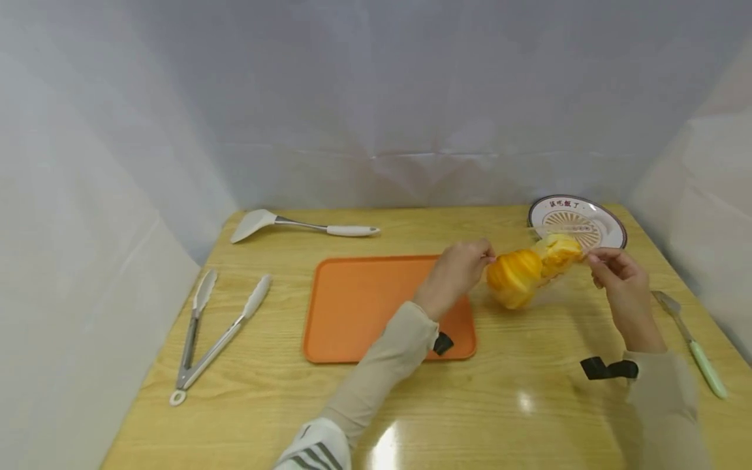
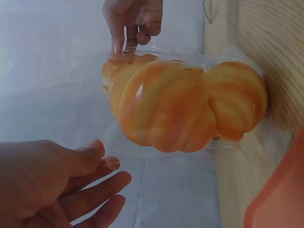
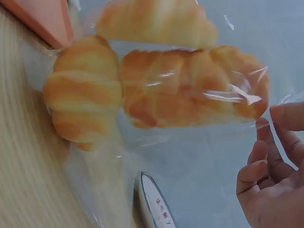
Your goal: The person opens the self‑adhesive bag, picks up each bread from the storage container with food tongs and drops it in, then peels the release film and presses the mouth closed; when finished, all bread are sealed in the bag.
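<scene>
A clear plastic bag (image 3: 102,190) holding several golden bread rolls (image 1: 514,277) hangs between both hands, over the table's right half. My left hand (image 1: 454,275) pinches one upper edge of the bag between thumb and forefinger; its other fingers are loosely bent in the left wrist view. On the opposite edge, my right hand (image 1: 627,294) pinches the plastic with thumb and fingertips. In the right wrist view, one roll (image 3: 83,92) lies low in the bag, with a long bumpy bread (image 3: 190,88) and a paler one (image 3: 156,21) above it.
An orange tray (image 1: 364,310) lies under my left forearm. Behind the bag is a patterned plate (image 1: 605,228). Open tongs (image 1: 226,343) lie at the left, a white-handled spatula (image 1: 352,230) at the back, and a green-handled utensil (image 1: 705,369) near the right edge.
</scene>
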`<state>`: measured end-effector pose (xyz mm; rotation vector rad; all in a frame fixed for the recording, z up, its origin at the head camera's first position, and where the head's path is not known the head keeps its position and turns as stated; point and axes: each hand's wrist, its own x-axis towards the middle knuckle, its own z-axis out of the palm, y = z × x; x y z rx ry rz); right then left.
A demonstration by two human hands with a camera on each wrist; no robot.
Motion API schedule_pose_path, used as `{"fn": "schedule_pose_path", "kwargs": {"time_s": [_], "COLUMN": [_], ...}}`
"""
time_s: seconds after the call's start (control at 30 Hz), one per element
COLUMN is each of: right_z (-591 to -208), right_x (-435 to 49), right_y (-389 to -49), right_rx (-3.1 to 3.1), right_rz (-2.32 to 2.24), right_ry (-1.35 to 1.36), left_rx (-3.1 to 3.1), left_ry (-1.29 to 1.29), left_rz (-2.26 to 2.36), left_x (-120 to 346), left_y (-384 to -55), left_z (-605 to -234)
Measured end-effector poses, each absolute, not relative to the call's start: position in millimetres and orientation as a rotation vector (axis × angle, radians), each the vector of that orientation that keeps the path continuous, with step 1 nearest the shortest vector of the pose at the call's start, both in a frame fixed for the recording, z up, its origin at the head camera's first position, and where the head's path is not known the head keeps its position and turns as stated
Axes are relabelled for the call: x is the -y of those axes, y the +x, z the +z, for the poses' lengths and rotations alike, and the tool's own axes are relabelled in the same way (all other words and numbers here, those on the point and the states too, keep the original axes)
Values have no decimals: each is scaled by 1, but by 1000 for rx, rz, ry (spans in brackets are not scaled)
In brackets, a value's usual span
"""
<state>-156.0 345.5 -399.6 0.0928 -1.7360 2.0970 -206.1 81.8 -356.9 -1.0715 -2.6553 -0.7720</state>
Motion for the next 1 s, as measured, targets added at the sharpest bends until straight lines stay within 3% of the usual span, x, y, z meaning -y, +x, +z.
{"fn": "schedule_pose_path", "kwargs": {"time_s": [0.3,0.57,0.8,1.0], "right_z": [-389,-371,-378,-385], "right_x": [-336,-326,-321,-319], "right_y": [-160,-159,-156,-159], "right_rx": [1510,1347,977,1001], "right_rz": [2026,2073,2257,2191], "right_ry": [-27,210,385,537], "left_rx": [2428,2267,2153,2185], "left_ry": [-1017,-1000,-807,-883], "left_rz": [-925,-1135,-1666,-1549], "left_x": [-87,-88,-89,-90], "left_y": [-215,-216,-220,-217], "left_z": [-357,-355,-371,-370]}}
